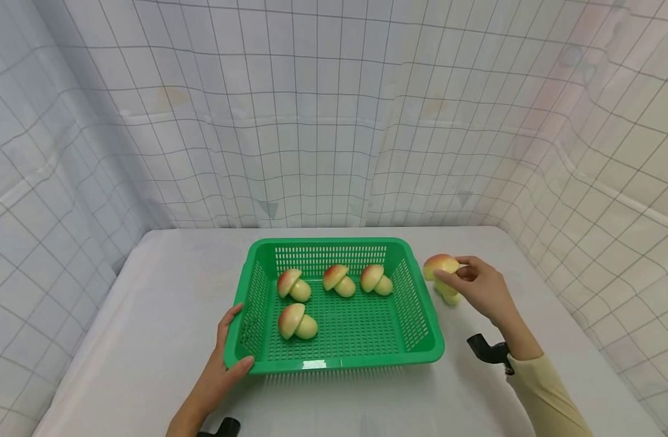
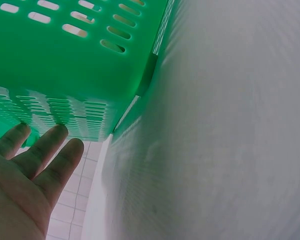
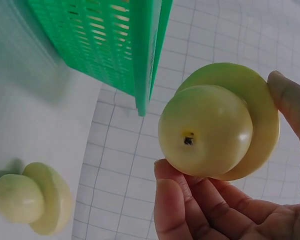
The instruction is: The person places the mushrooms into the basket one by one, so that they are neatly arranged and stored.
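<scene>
Head view shows a green basket (image 1: 334,303) sitting at the centre of the frame on a white counter (image 1: 148,328), with grid-patterned cloth (image 1: 312,121) hanging behind and to both sides. Four toy mushrooms lie inside the basket: three in a row along its far wall (image 1: 294,284) (image 1: 338,280) (image 1: 375,279) and one nearer the front left (image 1: 296,321).

At the lower left of the frame, the left hand (image 1: 224,364) rests on the basket's near left corner, thumb over the rim and fingers along the outer wall. From the left wrist view, the fingers (image 2: 45,150) are straight and lie close to the slotted green wall; whether they press it cannot be told there.

Right of the basket, just outside its right wall, the right hand (image 1: 484,291) grips a fifth toy mushroom (image 1: 441,266), lifted above the counter. The right wrist view shows this held mushroom (image 3: 217,130) from its stem end, pinched between the curled fingers below and a fingertip on the cap's edge at the right of the frame. A sixth mushroom (image 3: 30,197) lies on the counter in the lower left of that view; in the head view it (image 1: 449,294) sits just under the held one, partly hidden by the hand.
</scene>
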{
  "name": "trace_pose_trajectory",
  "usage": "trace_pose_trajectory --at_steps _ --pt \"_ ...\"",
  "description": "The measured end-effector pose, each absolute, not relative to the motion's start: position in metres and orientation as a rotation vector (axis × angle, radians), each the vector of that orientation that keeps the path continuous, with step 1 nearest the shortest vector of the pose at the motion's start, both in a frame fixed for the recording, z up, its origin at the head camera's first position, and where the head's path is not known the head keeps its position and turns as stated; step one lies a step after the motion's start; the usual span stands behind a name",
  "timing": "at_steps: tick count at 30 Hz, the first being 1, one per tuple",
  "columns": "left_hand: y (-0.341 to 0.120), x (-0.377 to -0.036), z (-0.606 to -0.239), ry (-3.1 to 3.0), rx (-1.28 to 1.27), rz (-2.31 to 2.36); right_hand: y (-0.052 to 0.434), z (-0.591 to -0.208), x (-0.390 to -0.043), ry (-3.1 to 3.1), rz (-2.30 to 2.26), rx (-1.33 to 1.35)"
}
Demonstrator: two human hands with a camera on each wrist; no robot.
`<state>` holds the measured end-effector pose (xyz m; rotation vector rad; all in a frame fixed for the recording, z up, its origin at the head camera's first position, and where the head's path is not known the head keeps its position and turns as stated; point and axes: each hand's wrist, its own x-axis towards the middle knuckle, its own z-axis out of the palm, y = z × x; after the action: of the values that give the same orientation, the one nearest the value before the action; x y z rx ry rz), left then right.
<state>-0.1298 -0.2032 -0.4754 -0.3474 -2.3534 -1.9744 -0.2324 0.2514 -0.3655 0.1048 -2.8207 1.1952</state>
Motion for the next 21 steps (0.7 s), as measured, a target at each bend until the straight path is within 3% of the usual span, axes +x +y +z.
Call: trace_pose_trajectory --at_steps 21 --pt "-0.202 -0.129 -0.473 -2.353 -0.347 -1.981 0.211 -0.361 -0.232 -2.955 1.199 0.336"
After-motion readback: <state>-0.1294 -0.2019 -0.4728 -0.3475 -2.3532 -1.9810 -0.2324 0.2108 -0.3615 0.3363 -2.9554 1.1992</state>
